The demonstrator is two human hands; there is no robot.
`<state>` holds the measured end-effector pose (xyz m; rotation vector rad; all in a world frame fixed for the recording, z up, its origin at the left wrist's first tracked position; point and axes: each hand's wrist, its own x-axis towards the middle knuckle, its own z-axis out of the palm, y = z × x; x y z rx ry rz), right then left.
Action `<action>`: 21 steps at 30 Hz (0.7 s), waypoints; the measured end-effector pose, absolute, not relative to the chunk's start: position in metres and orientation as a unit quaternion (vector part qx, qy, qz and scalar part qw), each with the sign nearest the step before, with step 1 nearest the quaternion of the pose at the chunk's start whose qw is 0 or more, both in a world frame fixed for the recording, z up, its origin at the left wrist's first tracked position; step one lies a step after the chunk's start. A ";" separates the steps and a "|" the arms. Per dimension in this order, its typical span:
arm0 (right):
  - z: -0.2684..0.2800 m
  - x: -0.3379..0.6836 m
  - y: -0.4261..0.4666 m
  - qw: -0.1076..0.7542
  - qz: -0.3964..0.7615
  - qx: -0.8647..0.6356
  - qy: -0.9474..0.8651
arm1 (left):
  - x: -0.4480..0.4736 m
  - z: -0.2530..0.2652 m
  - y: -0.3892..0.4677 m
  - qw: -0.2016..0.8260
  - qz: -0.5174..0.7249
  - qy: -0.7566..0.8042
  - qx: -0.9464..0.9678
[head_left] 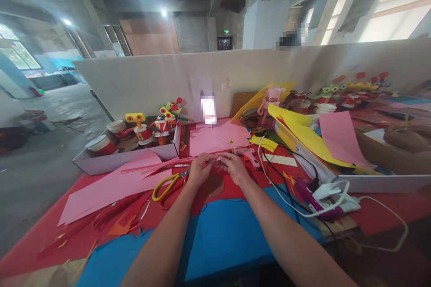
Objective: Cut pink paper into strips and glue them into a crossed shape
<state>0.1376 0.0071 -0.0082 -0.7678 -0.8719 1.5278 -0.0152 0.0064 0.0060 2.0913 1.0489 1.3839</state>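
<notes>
Over the red-covered table, my left hand [201, 169] and my right hand [233, 167] face each other, fingertips nearly meeting. Pinched between them is a small pink paper strip [218, 159], largely covered by the fingers. Scissors with yellow handles [166, 188] lie just left of my left hand, close to loose pink strips [143, 168]. Beyond my right hand rests a pink glue gun [251, 158]. A large pink paper sheet [104, 190] spreads to the left, and another pink sheet [218, 138] lies behind the hands.
Blue paper [232, 233] covers the near side. At left, a shallow box [131, 157] holds paper-cup figures. A purple power strip [313, 197] with white plugs and cables sits at right, before a box [380, 183] of coloured paper. A white partition [151, 80] stands behind.
</notes>
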 end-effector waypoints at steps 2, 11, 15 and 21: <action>-0.007 0.138 0.006 0.577 0.656 -0.324 -0.363 | -0.015 0.006 0.006 0.202 0.499 0.377 0.753; -0.005 0.138 0.006 0.588 0.643 -0.324 -0.369 | -0.016 0.006 0.005 0.260 0.516 0.423 0.697; -0.006 0.138 0.009 0.597 0.619 -0.331 -0.388 | -0.014 0.006 0.005 0.289 0.509 0.455 0.671; -0.006 0.134 0.008 0.601 0.590 -0.347 -0.412 | -0.011 0.006 0.005 0.314 0.492 0.462 0.668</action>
